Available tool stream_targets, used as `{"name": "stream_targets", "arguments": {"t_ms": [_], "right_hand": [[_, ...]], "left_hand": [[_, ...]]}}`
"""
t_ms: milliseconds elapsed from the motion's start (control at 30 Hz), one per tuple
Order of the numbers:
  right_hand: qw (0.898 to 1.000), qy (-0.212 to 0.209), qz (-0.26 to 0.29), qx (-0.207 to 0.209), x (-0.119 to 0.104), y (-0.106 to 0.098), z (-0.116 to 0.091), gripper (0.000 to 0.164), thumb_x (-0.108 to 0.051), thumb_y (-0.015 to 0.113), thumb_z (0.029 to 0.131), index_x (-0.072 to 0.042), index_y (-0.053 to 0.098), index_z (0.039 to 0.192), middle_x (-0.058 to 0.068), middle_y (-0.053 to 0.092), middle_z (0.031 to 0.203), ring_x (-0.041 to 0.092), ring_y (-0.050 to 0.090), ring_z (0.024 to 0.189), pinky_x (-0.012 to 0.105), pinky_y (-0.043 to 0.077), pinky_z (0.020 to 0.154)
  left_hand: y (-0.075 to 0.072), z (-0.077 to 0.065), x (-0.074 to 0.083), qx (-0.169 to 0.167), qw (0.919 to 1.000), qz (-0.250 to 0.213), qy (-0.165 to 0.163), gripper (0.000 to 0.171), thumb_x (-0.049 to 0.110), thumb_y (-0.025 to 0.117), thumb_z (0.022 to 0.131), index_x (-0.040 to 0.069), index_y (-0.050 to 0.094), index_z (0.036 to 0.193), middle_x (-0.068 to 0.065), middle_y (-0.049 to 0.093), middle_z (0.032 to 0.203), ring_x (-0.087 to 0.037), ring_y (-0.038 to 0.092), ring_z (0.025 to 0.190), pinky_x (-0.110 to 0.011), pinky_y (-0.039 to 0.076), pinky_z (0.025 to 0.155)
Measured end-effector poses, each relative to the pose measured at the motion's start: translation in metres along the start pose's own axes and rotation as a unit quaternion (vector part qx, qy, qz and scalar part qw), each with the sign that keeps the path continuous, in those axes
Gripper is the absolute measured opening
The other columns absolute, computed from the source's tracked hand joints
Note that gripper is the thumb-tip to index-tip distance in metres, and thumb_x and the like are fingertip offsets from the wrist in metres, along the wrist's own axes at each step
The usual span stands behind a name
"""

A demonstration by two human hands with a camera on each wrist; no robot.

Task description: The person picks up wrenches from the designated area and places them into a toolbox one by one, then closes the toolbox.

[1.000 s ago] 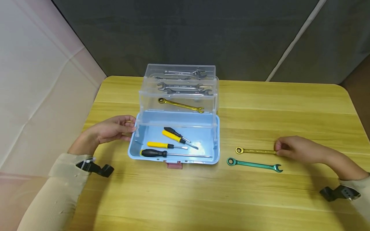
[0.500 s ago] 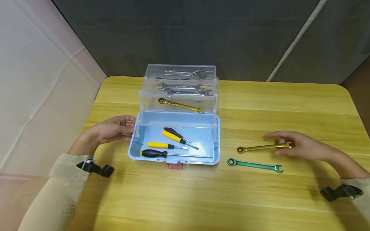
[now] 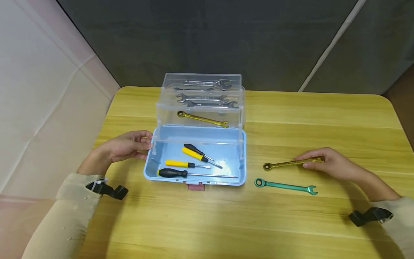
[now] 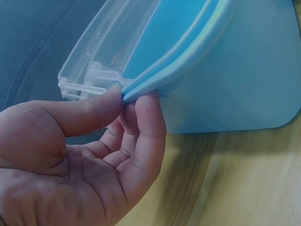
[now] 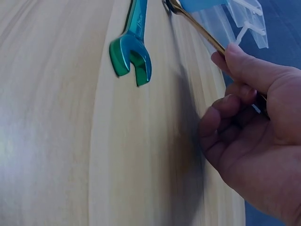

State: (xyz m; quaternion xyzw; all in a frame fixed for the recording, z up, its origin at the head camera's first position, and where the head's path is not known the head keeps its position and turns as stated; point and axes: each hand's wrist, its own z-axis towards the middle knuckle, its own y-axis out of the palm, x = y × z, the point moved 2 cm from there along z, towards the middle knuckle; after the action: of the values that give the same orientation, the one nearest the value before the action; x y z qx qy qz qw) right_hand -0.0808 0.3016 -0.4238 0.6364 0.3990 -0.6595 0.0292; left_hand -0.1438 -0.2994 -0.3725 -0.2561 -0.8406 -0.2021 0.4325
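Note:
My left hand (image 3: 127,146) pinches the left rim of a blue toolbox (image 3: 194,182) between thumb and forefinger, as the left wrist view shows up close. To the right of the box, my right hand (image 3: 334,164) holds a gold ratchet wrench (image 3: 281,164) by its open-jaw end, thumb against the shaft, the ring end pointing at the box. A shadow below it in the right wrist view shows the wrench raised off the table. Nearer the front lies a green ratchet wrench (image 3: 288,186). Several screwdrivers (image 3: 176,164) with yellow or black handles lie in the box.
Clear plastic trays (image 3: 198,76) stand unfolded at the back of the box. They hold several silver wrenches (image 3: 202,98) and another gold wrench (image 3: 202,119). A red latch (image 3: 196,187) sticks out at the box's front. A dark curtain (image 3: 207,39) hangs behind the wooden table (image 3: 226,226).
The right hand has picked the gold wrench up from the table and shifted its hold on it, moving slightly left. The left hand stays on the box rim.

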Motion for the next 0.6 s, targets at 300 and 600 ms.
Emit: {"name": "stream_targets", "arguments": {"t_ms": [300, 600], "right_hand": [[0.999, -0.027, -0.006, 0.025, 0.0016, 0.0034, 0.003, 0.026, 0.002, 0.062, 0.099, -0.007, 0.073, 0.121, -0.004, 0.071, 0.117, 0.002, 0.061, 0.106, 0.014, 0.047, 0.083], [0.995, 0.009, -0.019, 0.094, -0.0061, -0.0011, 0.0023, 0.023, -0.004, 0.066, 0.098, -0.008, 0.074, 0.12, -0.011, 0.071, 0.108, -0.004, 0.052, 0.112, 0.009, 0.039, 0.089]], "left_hand": [[-0.0006, -0.0008, -0.0006, -0.011, 0.9998, -0.011, 0.009, 0.011, 0.002, 0.055, 0.104, 0.007, 0.051, 0.113, -0.001, 0.063, 0.099, -0.014, 0.067, 0.09, -0.029, 0.06, 0.08], [-0.0023, -0.0001, -0.0017, -0.011, 0.9999, -0.008, 0.006, 0.012, 0.003, 0.056, 0.104, 0.007, 0.051, 0.114, -0.001, 0.062, 0.099, -0.014, 0.066, 0.09, -0.03, 0.06, 0.081]]}}
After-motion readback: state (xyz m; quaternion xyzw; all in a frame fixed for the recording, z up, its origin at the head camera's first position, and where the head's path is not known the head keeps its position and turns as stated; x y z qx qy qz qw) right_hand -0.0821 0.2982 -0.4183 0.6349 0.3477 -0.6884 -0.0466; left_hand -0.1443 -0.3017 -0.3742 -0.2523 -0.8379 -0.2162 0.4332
